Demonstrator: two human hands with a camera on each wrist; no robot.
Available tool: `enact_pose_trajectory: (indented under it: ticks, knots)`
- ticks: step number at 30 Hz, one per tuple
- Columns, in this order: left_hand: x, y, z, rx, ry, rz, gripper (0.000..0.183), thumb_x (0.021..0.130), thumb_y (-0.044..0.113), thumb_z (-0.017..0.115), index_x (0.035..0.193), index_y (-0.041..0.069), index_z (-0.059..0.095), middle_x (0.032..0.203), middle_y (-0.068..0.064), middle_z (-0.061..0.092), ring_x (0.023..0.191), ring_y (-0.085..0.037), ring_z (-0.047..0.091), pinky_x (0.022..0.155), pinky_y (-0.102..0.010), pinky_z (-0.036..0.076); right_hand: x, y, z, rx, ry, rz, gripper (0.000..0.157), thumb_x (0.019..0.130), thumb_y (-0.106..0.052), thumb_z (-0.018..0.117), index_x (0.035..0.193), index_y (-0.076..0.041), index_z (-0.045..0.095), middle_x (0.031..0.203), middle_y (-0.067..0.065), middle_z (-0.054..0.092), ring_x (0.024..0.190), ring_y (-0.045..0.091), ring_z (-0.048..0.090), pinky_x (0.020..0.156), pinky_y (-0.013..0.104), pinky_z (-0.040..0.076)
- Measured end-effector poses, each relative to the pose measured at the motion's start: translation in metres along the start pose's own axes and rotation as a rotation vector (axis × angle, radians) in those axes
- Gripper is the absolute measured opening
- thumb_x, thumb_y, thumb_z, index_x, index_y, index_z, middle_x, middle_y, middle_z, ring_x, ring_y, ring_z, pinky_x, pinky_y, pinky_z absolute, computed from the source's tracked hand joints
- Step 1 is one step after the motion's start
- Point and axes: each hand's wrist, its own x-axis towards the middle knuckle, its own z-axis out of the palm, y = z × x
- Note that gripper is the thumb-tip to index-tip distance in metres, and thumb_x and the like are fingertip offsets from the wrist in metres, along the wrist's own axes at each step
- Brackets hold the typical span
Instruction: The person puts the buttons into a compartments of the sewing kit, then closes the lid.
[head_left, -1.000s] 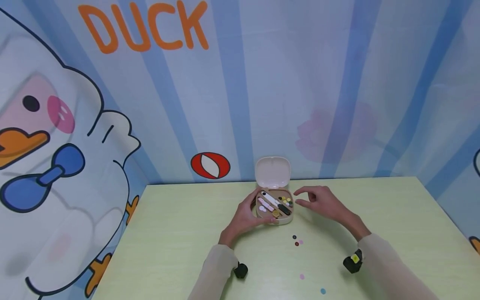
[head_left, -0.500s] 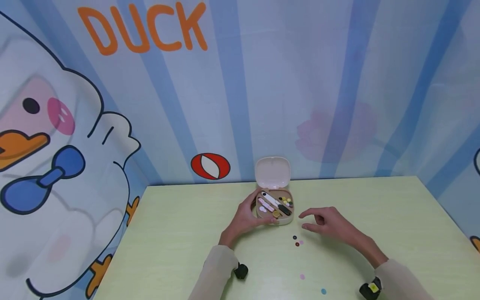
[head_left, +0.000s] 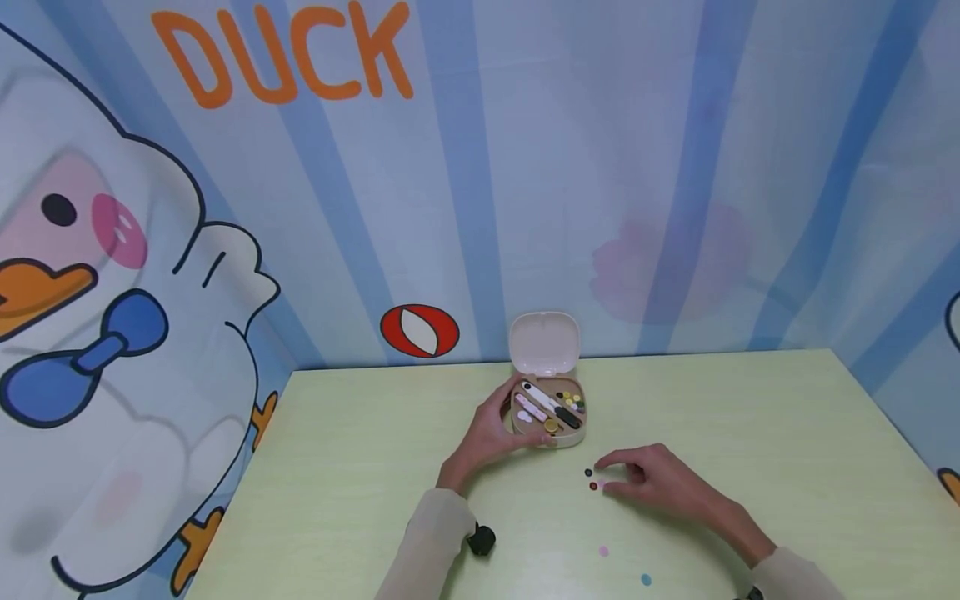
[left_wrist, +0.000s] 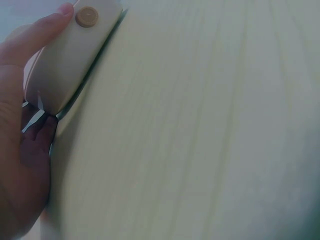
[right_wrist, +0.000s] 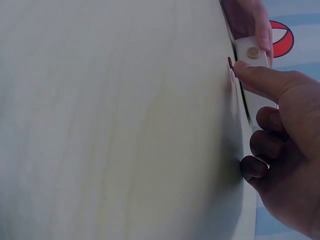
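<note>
From my remote seat I am seeing the left hand [head_left: 487, 437] wrapping round its own side of a pale box [head_left: 567, 441], thumb lying along the front wall and fingers going behind, so this hand is holding the box. In the left wrist view the thumb tip is resting just beside a round knob [left_wrist: 87, 16]. The lid [head_left: 545, 343] is standing open beyond that hand.

Inside the box, a black-and-white tool [head_left: 551, 404] is lying aslant. On the left hand's side of it a pink stick [head_left: 531, 407], some white pieces [head_left: 524, 416] and a gold round piece [head_left: 551, 425] are sitting; on the right hand's side, little yellow discs [head_left: 571, 402] are lying among darker ones.

I am seeing the right hand [head_left: 663, 483] with thumb and index finger standing a little apart and gripping nothing I can make out, while the other fingers are curling under. A dark disc [head_left: 588, 472] and a red disc [head_left: 593, 486] are lying on the table [head_left: 352, 467] just ahead of those tips, and a pink disc [head_left: 602, 483] is lying right by the thumb; I cannot tell whether it is touching.

Nearer the wearer than the right hand, a second pink disc [head_left: 603, 552] and a blue disc [head_left: 647, 580] are lying apart.
</note>
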Motion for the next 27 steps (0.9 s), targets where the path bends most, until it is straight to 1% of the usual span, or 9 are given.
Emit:
enact_pose_trajectory:
  ticks: [3, 7, 10, 13, 16, 18, 22, 25, 27]
  knots:
    - [0.0006, -0.0001, 0.0001, 0.002, 0.001, -0.003, 0.108, 0.078, 0.040, 0.092, 0.164, 0.026, 0.030, 0.164, 0.006, 0.038, 0.150, -0.018, 0.036, 0.121, -0.036, 0.034, -0.0008, -0.0018, 0.0020, -0.015, 0.004, 0.006, 0.025, 0.092, -0.022, 0.081, 0.116, -0.017, 0.078, 0.060, -0.017, 0.035, 0.057, -0.001, 0.032, 0.055, 0.019, 0.032]
    - [0.0008, -0.0007, 0.0002, 0.007, 0.003, -0.012, 0.108, 0.078, 0.041, 0.092, 0.165, 0.027, 0.029, 0.164, 0.006, 0.037, 0.150, -0.017, 0.036, 0.121, -0.035, 0.034, -0.0014, -0.0055, 0.0023, -0.024, 0.013, 0.011, 0.024, 0.093, -0.021, 0.080, 0.116, -0.015, 0.079, 0.059, -0.016, 0.035, 0.056, -0.001, 0.030, 0.053, 0.018, 0.028]
    - [0.0007, -0.0011, 0.0000, 0.007, 0.004, -0.015, 0.108, 0.078, 0.041, 0.093, 0.165, 0.027, 0.030, 0.164, 0.007, 0.037, 0.150, -0.017, 0.036, 0.121, -0.036, 0.035, -0.0015, -0.0072, 0.0020, -0.009, 0.016, -0.001, 0.021, 0.093, -0.019, 0.079, 0.114, -0.014, 0.081, 0.060, -0.017, 0.039, 0.056, -0.002, 0.031, 0.052, 0.017, 0.027]
    - [0.0004, -0.0014, 0.0001, 0.000, 0.004, -0.016, 0.108, 0.077, 0.041, 0.093, 0.164, 0.028, 0.030, 0.164, 0.007, 0.037, 0.150, -0.017, 0.036, 0.121, -0.036, 0.035, -0.0018, -0.0072, 0.0027, -0.001, 0.025, -0.027, 0.015, 0.094, -0.017, 0.079, 0.108, -0.016, 0.083, 0.060, -0.018, 0.043, 0.056, -0.003, 0.031, 0.051, 0.016, 0.027]
    - [0.0003, -0.0017, 0.0006, -0.009, 0.005, -0.016, 0.108, 0.077, 0.041, 0.093, 0.164, 0.029, 0.031, 0.164, 0.007, 0.038, 0.149, -0.016, 0.036, 0.120, -0.035, 0.035, -0.0021, -0.0064, 0.0041, 0.006, 0.036, -0.051, 0.013, 0.094, -0.014, 0.078, 0.104, -0.019, 0.083, 0.061, -0.018, 0.046, 0.056, -0.004, 0.031, 0.052, 0.015, 0.027]
    - [0.0005, -0.0021, 0.0009, -0.009, 0.006, -0.016, 0.108, 0.077, 0.041, 0.093, 0.164, 0.029, 0.031, 0.163, 0.007, 0.038, 0.149, -0.016, 0.036, 0.120, -0.035, 0.035, -0.0022, -0.0060, 0.0053, 0.008, 0.042, -0.058, 0.013, 0.094, -0.014, 0.078, 0.103, -0.021, 0.083, 0.061, -0.019, 0.045, 0.056, -0.004, 0.031, 0.052, 0.014, 0.027]
    - [0.0007, -0.0026, 0.0007, -0.002, 0.007, -0.012, 0.107, 0.077, 0.042, 0.093, 0.164, 0.029, 0.031, 0.164, 0.006, 0.038, 0.150, -0.018, 0.036, 0.121, -0.036, 0.035, -0.0019, -0.0058, 0.0066, 0.012, 0.043, -0.048, 0.012, 0.093, -0.014, 0.079, 0.101, -0.023, 0.082, 0.059, -0.019, 0.040, 0.055, -0.003, 0.031, 0.052, 0.014, 0.026]
    - [0.0007, -0.0032, 0.0004, -0.001, 0.005, -0.010, 0.107, 0.078, 0.043, 0.092, 0.164, 0.029, 0.031, 0.164, 0.006, 0.038, 0.150, -0.018, 0.037, 0.121, -0.037, 0.035, -0.0016, -0.0059, 0.0065, 0.010, 0.043, -0.033, 0.011, 0.092, -0.014, 0.080, 0.098, -0.023, 0.080, 0.059, -0.019, 0.036, 0.055, -0.003, 0.032, 0.053, 0.015, 0.028]
    - [0.0005, -0.0035, 0.0004, 0.000, 0.005, -0.008, 0.107, 0.077, 0.043, 0.092, 0.164, 0.029, 0.031, 0.163, 0.006, 0.039, 0.149, -0.018, 0.037, 0.121, -0.037, 0.035, -0.0013, -0.0060, 0.0064, 0.007, 0.042, -0.030, 0.011, 0.091, -0.013, 0.081, 0.096, -0.022, 0.079, 0.059, -0.018, 0.036, 0.056, -0.003, 0.033, 0.053, 0.017, 0.029]
